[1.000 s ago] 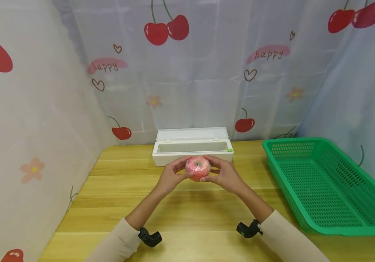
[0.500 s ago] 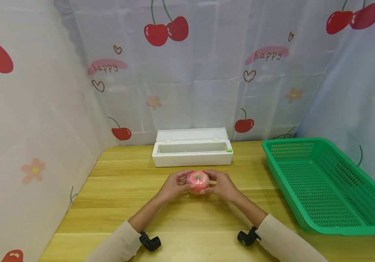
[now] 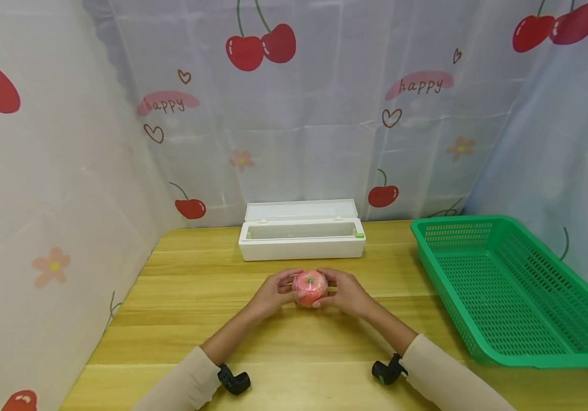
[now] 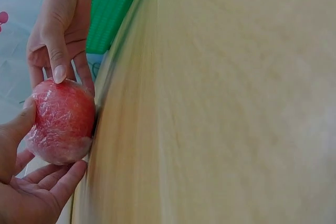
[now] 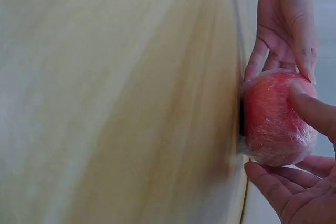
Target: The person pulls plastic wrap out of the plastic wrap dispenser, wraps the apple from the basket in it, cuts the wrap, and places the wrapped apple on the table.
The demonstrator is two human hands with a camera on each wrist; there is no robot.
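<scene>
A red apple [image 3: 310, 288] wrapped in clear cling film is between my two hands, at or just above the tabletop; I cannot tell whether its underside bears on the wood. My left hand [image 3: 272, 294] holds its left side, thumb at the front and fingers behind. On the opposite side my right hand [image 3: 349, 294] holds it the same way. Crinkled film shows over the apple [image 4: 63, 121] in the left wrist view. In the right wrist view both thumbs touch the wrapped apple [image 5: 275, 121], and its stem is out of sight.
Behind the hands stands a long white box [image 3: 301, 249] with its lid [image 3: 301, 210] raised and a small green piece [image 3: 359, 235] at its right end. A green plastic basket [image 3: 504, 297] sits on the right of the wooden table [image 3: 181, 308]. Cherry-print curtains surround it.
Both hands have brought the apple down and back toward me from in front of the white box. Over the last half second they have barely moved.
</scene>
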